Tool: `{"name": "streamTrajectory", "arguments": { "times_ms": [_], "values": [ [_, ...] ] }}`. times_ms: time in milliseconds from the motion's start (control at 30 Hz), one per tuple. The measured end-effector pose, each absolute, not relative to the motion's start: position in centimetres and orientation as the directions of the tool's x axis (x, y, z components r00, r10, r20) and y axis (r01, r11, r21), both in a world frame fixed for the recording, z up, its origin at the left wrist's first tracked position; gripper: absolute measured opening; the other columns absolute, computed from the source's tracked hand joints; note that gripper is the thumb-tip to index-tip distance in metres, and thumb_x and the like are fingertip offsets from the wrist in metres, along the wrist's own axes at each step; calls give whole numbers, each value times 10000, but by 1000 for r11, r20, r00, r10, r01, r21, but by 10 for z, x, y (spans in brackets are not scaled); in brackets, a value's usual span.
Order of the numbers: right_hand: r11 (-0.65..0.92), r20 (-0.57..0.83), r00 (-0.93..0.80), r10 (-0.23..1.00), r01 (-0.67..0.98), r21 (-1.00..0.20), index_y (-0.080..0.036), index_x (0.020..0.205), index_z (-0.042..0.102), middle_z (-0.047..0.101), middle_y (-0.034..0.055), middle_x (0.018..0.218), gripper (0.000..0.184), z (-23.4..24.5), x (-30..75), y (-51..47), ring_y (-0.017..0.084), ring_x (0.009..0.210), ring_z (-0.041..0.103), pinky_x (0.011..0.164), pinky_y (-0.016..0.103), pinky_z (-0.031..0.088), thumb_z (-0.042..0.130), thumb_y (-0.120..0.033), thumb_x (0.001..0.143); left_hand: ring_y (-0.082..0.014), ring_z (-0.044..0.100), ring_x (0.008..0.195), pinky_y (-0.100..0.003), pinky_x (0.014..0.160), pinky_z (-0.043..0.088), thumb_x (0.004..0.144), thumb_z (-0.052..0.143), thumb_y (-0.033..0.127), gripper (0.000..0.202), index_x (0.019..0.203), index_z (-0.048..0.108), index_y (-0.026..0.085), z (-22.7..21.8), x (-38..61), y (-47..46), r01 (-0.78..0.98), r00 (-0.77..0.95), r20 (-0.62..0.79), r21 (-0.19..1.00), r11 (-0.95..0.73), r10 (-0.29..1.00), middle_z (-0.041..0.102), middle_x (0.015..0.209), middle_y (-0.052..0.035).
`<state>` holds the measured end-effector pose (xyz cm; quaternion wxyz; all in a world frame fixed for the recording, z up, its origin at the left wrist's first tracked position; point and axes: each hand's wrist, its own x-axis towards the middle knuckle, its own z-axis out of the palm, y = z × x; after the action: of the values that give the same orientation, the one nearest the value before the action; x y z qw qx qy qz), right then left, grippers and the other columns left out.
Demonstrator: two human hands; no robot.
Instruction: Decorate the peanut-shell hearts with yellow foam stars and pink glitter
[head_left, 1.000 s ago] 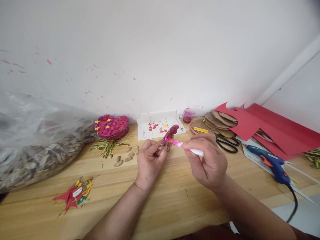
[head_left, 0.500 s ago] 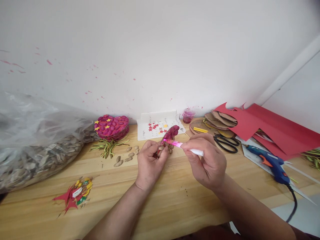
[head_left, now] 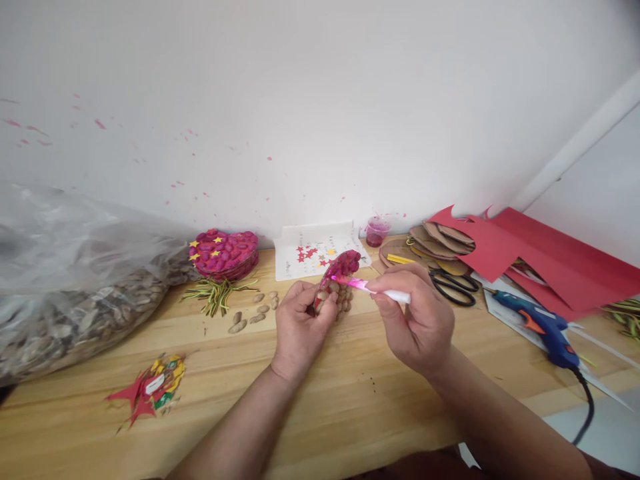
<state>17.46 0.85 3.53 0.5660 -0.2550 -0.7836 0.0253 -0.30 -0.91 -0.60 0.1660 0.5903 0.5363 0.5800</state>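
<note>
My left hand (head_left: 299, 328) is closed around a small disc covered in peanut shells (head_left: 337, 280), partly painted magenta, held up on edge above the wooden table (head_left: 320, 400). My right hand (head_left: 415, 320) pinches a white-handled brush (head_left: 373, 289) whose pink tip touches the painted part of the disc. Both hands are near the table's middle. A small cup of pink paint (head_left: 376, 231) stands by the wall behind them.
A finished magenta shell disc with yellow stars (head_left: 223, 253) lies at the back left, beside loose peanut shells (head_left: 250, 315) and a big plastic bag of shells (head_left: 75, 300). Scissors (head_left: 453, 287), a blue glue gun (head_left: 543, 327), cardboard discs (head_left: 435, 243) and red paper (head_left: 540, 257) sit right.
The disc has turned slightly in my left hand, showing more unpainted shells. My right hand has risen a little and shifted the brush tip along the painted part.
</note>
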Motion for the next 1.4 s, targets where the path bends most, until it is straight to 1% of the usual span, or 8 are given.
{"name": "streamTrajectory", "arguments": {
  "times_ms": [167,367,567,800,967,1067,1233,1400],
  "values": [
    [874,860,-245,447,323,-363,-227,1099,662,707,37,921,230,35,174,8,212,904,616,817,389,503,616,-92,918,-137,490,608,-245,561,406,840,676,210,289,564,592,204,-6,-3,-9,434,-242,500,822,-368,832,534,614,9],
    [870,861,-232,453,327,-369,-231,1088,662,705,39,909,220,36,174,9,216,898,619,807,392,504,611,-94,924,-141,480,601,-254,559,403,843,671,209,291,559,604,208,-5,-3,-9,443,-239,502,818,-366,831,536,610,4],
    [864,852,-238,465,331,-379,-218,1083,661,698,38,917,200,35,175,10,205,909,611,819,382,495,608,-100,930,-140,462,598,-254,570,396,837,660,216,334,529,531,208,-4,-3,-8,451,-243,492,821,-351,836,504,582,15],
    [868,852,-238,467,305,-391,-223,1082,670,694,39,908,205,35,174,10,211,902,613,808,383,497,605,-102,930,-139,465,609,-252,576,397,842,660,233,331,539,529,206,-6,-2,-9,425,-249,473,838,-343,845,501,600,15],
    [854,849,-224,478,345,-390,-227,1070,672,695,36,894,180,36,175,11,214,888,623,806,390,497,603,-124,939,-142,465,607,-252,580,403,838,657,236,334,535,520,208,-5,-3,-9,425,-247,464,841,-335,851,497,593,15],
    [856,853,-228,469,354,-376,-234,1071,671,698,34,889,185,36,175,11,217,884,626,802,392,502,599,-124,940,-140,464,605,-250,583,400,840,659,238,344,533,505,208,-5,-3,-9,424,-244,463,841,-335,852,496,592,18],
    [892,867,-284,411,322,-317,-228,1107,656,721,35,905,244,35,174,9,219,903,608,822,398,504,615,-84,913,-131,464,605,-243,591,391,854,659,238,340,551,507,204,-5,-4,-9,414,-236,462,844,-342,855,495,597,26],
    [902,859,-316,403,295,-315,-216,1102,650,732,33,921,258,33,173,9,217,917,603,843,401,503,617,-66,895,-129,464,615,-242,597,387,858,654,243,329,564,511,203,-7,-5,-8,398,-234,442,856,-330,866,498,610,30]
  ]
}}
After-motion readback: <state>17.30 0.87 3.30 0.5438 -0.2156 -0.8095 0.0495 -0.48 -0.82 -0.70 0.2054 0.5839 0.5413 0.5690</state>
